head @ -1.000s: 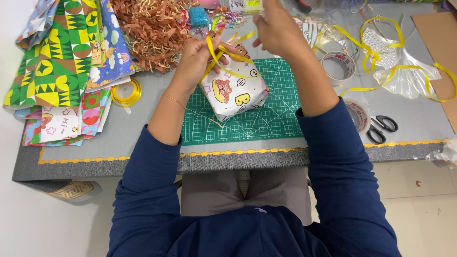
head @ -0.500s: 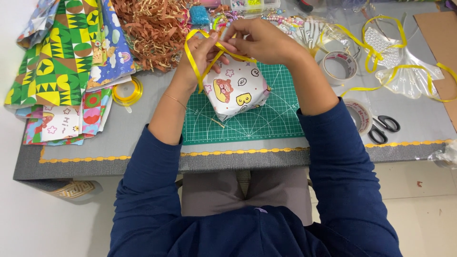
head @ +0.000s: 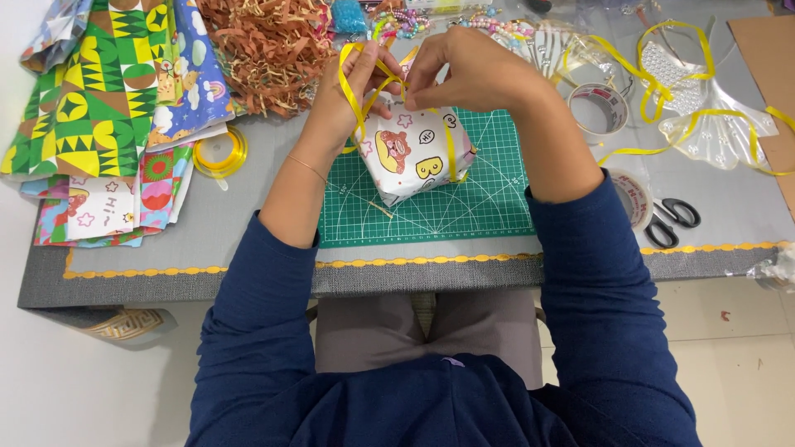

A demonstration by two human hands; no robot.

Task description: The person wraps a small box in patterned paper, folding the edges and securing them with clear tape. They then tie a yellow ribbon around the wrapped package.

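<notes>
Small parcel in white cartoon-print paper [head: 411, 153], on green cutting mat [head: 431, 207]: left hand [head: 348, 91] and right hand [head: 472, 70] each pinch yellow ribbon [head: 358, 95] loops above it; advisably keep loops even, tension steady.

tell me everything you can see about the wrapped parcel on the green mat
The wrapped parcel is a small boxy bundle in white paper printed with cartoon bears and pink stars. It sits tilted on the green cutting mat. Yellow ribbon runs around it, looped above by the left hand and right hand.
</notes>
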